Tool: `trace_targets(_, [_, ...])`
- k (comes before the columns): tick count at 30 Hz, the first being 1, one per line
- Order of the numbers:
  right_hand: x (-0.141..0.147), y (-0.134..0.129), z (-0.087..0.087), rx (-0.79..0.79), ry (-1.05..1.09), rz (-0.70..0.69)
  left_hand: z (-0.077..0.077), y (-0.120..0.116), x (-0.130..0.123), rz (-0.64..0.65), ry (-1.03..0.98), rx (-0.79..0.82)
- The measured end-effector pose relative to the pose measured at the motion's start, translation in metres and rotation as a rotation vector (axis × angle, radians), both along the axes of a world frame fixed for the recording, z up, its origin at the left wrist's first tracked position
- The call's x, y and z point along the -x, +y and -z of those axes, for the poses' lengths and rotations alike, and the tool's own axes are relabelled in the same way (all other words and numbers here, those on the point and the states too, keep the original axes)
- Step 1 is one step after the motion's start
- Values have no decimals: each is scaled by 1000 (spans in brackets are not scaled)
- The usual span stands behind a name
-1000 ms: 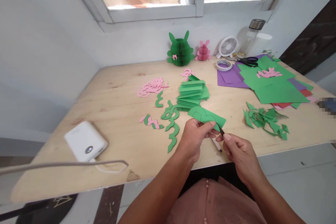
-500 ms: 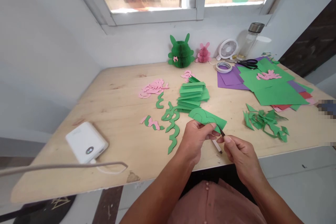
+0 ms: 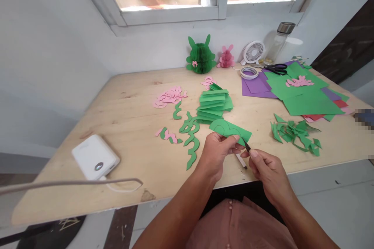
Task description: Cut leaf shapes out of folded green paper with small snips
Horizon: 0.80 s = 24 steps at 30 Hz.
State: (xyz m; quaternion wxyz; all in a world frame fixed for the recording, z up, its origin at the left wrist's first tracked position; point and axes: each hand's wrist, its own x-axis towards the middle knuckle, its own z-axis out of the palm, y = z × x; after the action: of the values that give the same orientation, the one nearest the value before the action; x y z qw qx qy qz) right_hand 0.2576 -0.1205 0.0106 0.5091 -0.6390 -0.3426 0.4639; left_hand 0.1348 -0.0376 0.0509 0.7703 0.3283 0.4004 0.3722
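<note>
While the left hand (image 3: 217, 155) pinches a green paper strip (image 3: 230, 130), the right hand (image 3: 265, 171) grips a slim black-tipped tool (image 3: 247, 146) at its edge — both closed tight, above the pale wooden tabletop (image 3: 131, 155).

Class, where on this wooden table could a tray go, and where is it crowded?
Bare wood lies between the white power bank and the pink paper scraps. Crowded: the centre around the folded green paper, and the right end with coloured sheets and green offcuts.
</note>
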Motion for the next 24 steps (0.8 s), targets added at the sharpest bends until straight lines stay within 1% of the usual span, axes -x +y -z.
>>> trace_targets(12, [2,0,0,23,111,30,4,-3,0,-31,-23,28])
trace_targets(24, [2,0,-1,7,94,30,4,-5,-2,-40,-67,53])
